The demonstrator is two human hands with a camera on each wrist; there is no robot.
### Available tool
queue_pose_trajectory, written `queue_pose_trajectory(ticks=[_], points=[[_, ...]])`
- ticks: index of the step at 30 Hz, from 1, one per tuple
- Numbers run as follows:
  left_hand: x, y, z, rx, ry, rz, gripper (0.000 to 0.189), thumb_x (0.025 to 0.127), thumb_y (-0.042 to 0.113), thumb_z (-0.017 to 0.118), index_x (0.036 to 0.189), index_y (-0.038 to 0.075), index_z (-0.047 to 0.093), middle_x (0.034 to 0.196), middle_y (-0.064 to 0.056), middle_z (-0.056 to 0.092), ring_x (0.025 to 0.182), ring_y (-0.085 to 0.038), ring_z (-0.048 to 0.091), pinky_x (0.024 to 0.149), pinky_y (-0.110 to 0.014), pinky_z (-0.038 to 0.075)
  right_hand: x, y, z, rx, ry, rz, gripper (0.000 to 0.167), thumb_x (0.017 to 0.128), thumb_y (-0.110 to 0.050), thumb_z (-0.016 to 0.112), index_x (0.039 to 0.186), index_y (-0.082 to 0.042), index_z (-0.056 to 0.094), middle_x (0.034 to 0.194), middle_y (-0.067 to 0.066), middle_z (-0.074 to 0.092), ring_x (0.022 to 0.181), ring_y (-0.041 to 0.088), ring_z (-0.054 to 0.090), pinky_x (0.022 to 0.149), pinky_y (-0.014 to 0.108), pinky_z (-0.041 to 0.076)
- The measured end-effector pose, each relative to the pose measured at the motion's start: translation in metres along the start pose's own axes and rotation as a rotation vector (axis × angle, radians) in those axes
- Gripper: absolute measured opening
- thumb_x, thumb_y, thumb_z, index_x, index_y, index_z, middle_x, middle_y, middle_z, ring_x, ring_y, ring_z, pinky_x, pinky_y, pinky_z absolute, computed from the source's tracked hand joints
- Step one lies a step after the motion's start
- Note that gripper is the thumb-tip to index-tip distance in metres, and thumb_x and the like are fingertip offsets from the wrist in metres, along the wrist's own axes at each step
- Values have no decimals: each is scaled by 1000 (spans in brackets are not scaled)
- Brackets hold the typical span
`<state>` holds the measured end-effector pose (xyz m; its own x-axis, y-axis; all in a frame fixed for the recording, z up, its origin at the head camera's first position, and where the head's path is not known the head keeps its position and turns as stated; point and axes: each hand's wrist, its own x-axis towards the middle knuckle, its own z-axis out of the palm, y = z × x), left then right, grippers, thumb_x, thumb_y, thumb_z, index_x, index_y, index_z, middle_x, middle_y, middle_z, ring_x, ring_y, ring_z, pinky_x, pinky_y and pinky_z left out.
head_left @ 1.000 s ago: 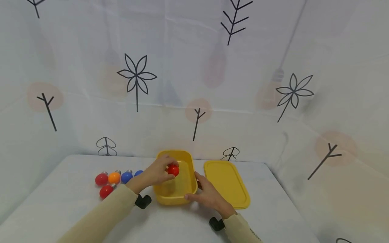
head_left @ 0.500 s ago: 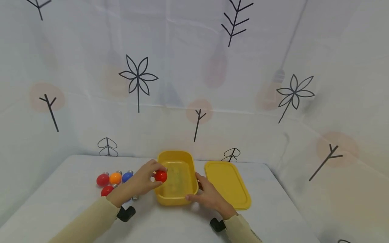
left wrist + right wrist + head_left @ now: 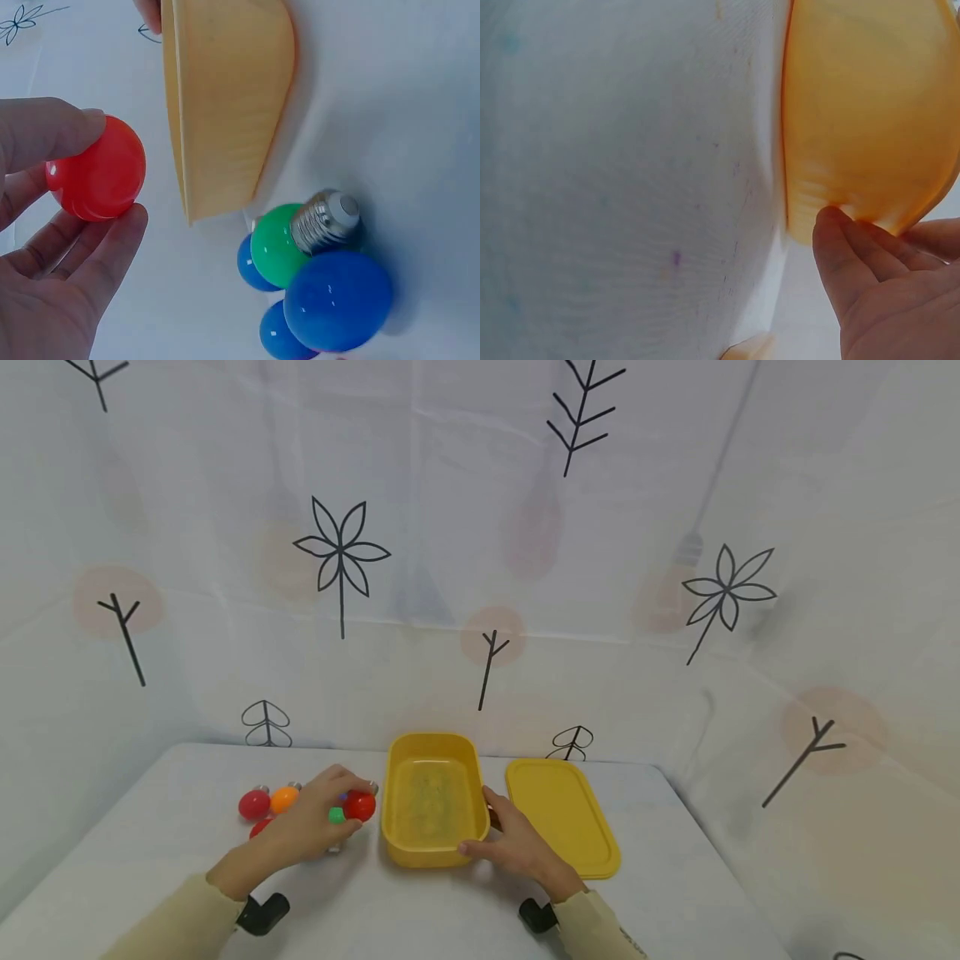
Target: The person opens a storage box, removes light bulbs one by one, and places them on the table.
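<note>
My left hand (image 3: 311, 818) pinches a round red light bulb (image 3: 360, 806) between thumb and fingers, above the table to the left of a yellow plastic container (image 3: 431, 857). In the left wrist view the red glass faces the camera and its metal base is hidden. Below that hand lie a green bulb (image 3: 279, 244) with a silver screw base and several blue bulbs (image 3: 337, 300). My right hand (image 3: 513, 843) holds the container's near right corner, thumb at the front rim, fingertips against the side wall. No bulb shows on the container's floor.
Other red bulbs (image 3: 254, 805) and an orange bulb (image 3: 285, 798) lie at the table's left, partly behind the left hand. The flat yellow lid (image 3: 562, 818) lies right of the container. A patterned white cloth (image 3: 480, 527) hangs behind the table.
My left hand has carried the red bulb from over the container leftward, past its left rim, to above the bulbs on the table. The right hand stays at the container.
</note>
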<state>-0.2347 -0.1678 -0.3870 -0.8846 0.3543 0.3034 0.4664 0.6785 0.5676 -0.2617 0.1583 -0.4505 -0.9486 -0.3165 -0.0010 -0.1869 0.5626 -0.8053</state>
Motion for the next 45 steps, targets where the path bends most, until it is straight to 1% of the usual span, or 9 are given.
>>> queue_pose_trajectory(ticks=[6, 9, 13, 18, 24, 26, 31, 37, 45], points=[[-15, -10, -9, 30, 57, 45, 43, 76, 8, 79, 113, 23, 64, 107, 7, 56, 97, -13, 56, 81, -33, 55, 1, 1, 1, 1, -6, 7, 104, 75, -51, 76, 152, -11, 19, 153, 10, 29, 130, 26, 43, 107, 49, 35], [-21, -14, -13, 34, 86, 65, 43, 73, 3, 79, 111, 19, 65, 106, 5, 57, 96, -15, 58, 79, -34, 56, 2, 1, 1, -6, -5, -2, 104, 76, -51, 76, 152, -10, 19, 153, 10, 28, 130, 27, 43, 107, 49, 35], [-27, -20, -18, 40, 98, 43, 46, 71, -1, 79, 111, 18, 65, 107, 4, 57, 99, -17, 59, 79, -35, 56, 3, 0, 2, -12, -3, -14, 104, 76, -52, 75, 152, -10, 19, 152, 9, 29, 129, 26, 44, 106, 49, 36], [-37, -25, -26, 56, 96, 5, 46, 72, 1, 79, 113, 16, 66, 109, 0, 57, 101, -20, 59, 79, -39, 56, 2, -1, 3, -7, -5, -7, 104, 75, -52, 76, 152, -11, 19, 152, 8, 30, 129, 25, 44, 106, 48, 36], [-46, -35, -35, 87, 144, 57, 45, 71, 1, 80, 111, 14, 65, 110, -3, 59, 100, -23, 59, 78, -43, 56, 2, 0, 2, -10, 0, 0, 104, 75, -52, 76, 153, -14, 20, 153, 5, 29, 129, 23, 44, 107, 47, 36], [-49, -39, -39, 87, 150, 54, 45, 71, 0, 79, 111, 14, 65, 111, -4, 58, 101, -25, 59, 77, -43, 56, 2, 0, 1, -10, 3, -9, 103, 75, -52, 76, 153, -13, 20, 152, 6, 30, 129, 23, 44, 107, 47, 36], [-57, -49, -48, 77, 148, -17, 44, 72, -1, 79, 111, 12, 63, 113, -8, 57, 102, -28, 57, 73, -39, 57, 1, 1, 0, -1, 4, -19, 103, 76, -50, 76, 152, -10, 19, 152, 9, 30, 129, 25, 44, 107, 47, 35], [-65, -66, -55, 96, 149, -100, 46, 72, 0, 79, 114, 9, 63, 117, -14, 55, 105, -34, 56, 74, -44, 56, 0, 0, 0, -11, 10, -16, 103, 76, -50, 76, 152, -10, 20, 152, 9, 30, 129, 25, 45, 107, 47, 36], [-72, -89, -57, 119, 138, -186, 46, 71, -1, 79, 113, 2, 61, 112, -17, 55, 102, -36, 54, 75, -49, 55, 1, 0, 0, -12, 8, -2, 103, 75, -51, 76, 152, -10, 20, 152, 10, 30, 129, 26, 44, 106, 48, 36]])
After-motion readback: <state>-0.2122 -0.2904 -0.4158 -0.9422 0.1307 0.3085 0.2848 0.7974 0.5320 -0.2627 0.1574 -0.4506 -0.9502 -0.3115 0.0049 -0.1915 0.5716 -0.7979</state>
